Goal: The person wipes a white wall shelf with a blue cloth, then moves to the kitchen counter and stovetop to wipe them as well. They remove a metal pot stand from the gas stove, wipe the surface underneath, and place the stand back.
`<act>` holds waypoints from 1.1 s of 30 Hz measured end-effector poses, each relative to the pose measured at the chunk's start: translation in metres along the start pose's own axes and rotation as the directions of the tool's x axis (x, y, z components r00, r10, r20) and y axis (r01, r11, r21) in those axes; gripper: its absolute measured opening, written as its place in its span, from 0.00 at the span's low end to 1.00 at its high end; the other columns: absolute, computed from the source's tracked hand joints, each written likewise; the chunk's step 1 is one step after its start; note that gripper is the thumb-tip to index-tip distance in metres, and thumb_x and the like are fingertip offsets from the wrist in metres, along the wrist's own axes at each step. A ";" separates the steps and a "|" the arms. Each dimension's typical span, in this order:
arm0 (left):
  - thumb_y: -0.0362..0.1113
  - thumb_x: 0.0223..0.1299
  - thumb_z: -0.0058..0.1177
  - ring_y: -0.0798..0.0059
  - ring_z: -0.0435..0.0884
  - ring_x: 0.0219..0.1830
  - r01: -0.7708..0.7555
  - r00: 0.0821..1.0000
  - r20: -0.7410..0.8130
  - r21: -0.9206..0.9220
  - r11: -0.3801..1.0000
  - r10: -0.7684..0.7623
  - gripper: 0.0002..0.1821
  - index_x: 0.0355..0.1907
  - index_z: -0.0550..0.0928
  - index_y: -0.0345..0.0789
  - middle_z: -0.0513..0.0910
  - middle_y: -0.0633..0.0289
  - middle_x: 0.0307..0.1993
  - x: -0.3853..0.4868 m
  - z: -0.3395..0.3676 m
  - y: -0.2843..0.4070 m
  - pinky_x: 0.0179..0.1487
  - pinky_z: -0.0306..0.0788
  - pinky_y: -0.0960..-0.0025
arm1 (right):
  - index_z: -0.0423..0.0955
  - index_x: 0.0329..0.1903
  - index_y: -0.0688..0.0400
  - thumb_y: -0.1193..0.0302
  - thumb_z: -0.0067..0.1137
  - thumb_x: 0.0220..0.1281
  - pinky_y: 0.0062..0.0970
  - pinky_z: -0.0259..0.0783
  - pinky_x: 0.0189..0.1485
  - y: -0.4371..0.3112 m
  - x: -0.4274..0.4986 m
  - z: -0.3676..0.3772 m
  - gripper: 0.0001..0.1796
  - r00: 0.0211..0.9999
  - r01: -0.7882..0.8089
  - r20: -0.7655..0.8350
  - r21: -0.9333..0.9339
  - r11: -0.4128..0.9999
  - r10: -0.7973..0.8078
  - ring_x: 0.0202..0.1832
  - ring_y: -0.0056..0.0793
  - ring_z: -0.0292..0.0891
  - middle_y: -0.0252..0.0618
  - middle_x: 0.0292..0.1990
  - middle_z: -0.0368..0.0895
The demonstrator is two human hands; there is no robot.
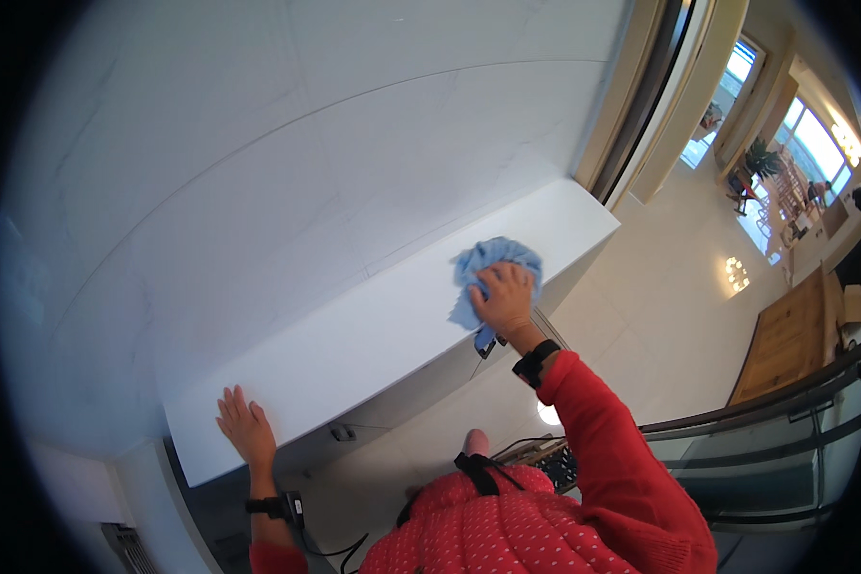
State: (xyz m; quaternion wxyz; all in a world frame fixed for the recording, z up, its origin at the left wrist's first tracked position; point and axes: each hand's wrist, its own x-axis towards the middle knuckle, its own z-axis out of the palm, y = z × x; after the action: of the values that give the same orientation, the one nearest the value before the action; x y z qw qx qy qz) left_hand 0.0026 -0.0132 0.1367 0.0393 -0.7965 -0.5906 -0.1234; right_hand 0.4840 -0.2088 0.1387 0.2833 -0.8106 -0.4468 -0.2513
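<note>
A blue cloth lies bunched on the right part of a long white countertop. My right hand presses on it from above, fingers bent over the fabric; one corner of the cloth hangs past the front edge. On the left end of the countertop rests my left hand, palm down with the fingers apart, holding nothing. Both wrists wear black straps with small devices.
A white marbled wall rises behind the countertop. Dark cabinet fronts sit below its front edge. A door frame borders the right end. Farther right are a wooden board, a plant and a person near windows.
</note>
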 end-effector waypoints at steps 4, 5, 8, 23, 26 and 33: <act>0.41 0.74 0.41 0.51 0.52 0.77 -0.007 1.000 -0.022 -0.033 0.999 0.007 0.25 0.71 0.66 0.39 0.61 0.54 0.74 -0.004 0.025 -0.016 0.77 0.42 0.44 | 0.79 0.34 0.50 0.57 0.67 0.51 0.44 0.60 0.54 -0.092 -0.031 0.023 0.13 0.977 0.183 0.080 0.158 0.970 -0.197 0.48 0.39 0.70 0.35 0.39 0.76; 0.41 0.74 0.41 0.51 0.52 0.77 -0.006 1.000 -0.019 -0.032 0.999 0.006 0.25 0.71 0.66 0.39 0.61 0.54 0.74 -0.005 0.031 -0.018 0.77 0.42 0.44 | 0.79 0.32 0.51 0.56 0.67 0.51 0.43 0.61 0.53 -0.110 -0.039 0.030 0.13 0.964 0.235 0.081 0.184 0.954 -0.253 0.46 0.38 0.70 0.34 0.36 0.75; 0.42 0.73 0.41 0.51 0.52 0.77 -0.021 0.999 -0.048 -0.051 0.998 0.018 0.26 0.71 0.66 0.40 0.61 0.54 0.74 -0.006 0.035 -0.022 0.77 0.42 0.44 | 0.78 0.31 0.50 0.55 0.67 0.51 0.43 0.61 0.52 -0.155 -0.049 0.036 0.14 0.916 0.352 0.081 0.309 0.883 -0.394 0.44 0.37 0.71 0.34 0.34 0.75; 0.41 0.74 0.41 0.53 0.53 0.77 -0.004 1.000 -0.019 -0.023 1.000 0.004 0.25 0.71 0.66 0.41 0.61 0.55 0.74 -0.011 0.050 -0.029 0.78 0.42 0.47 | 0.79 0.36 0.50 0.49 0.59 0.60 0.49 0.59 0.57 0.023 -0.006 0.049 0.18 0.979 -0.069 0.178 -0.164 0.984 0.099 0.48 0.39 0.73 0.34 0.38 0.79; 0.41 0.74 0.40 0.54 0.52 0.77 0.023 1.000 -0.005 -0.006 1.000 -0.023 0.25 0.71 0.66 0.42 0.61 0.56 0.74 -0.011 0.048 -0.026 0.78 0.42 0.47 | 0.80 0.34 0.51 0.48 0.58 0.61 0.49 0.59 0.56 0.054 0.004 0.051 0.20 0.977 -0.165 0.084 -0.291 0.943 0.197 0.49 0.39 0.73 0.35 0.38 0.81; 0.42 0.74 0.40 0.55 0.53 0.77 -0.003 1.000 -0.028 -0.009 1.000 0.003 0.25 0.71 0.66 0.41 0.62 0.56 0.74 -0.012 0.052 -0.031 0.78 0.43 0.48 | 0.79 0.29 0.57 0.49 0.55 0.65 0.46 0.68 0.47 0.032 0.019 0.054 0.24 0.890 -0.374 0.254 -0.064 0.925 0.378 0.38 0.45 0.78 0.39 0.31 0.84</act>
State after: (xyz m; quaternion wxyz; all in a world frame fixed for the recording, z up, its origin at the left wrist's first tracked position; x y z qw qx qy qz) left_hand -0.0226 -0.0039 0.0808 0.0442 -0.7957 -0.5883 -0.1369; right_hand 0.5292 -0.1756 0.1053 0.2597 -0.9094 -0.3132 -0.0857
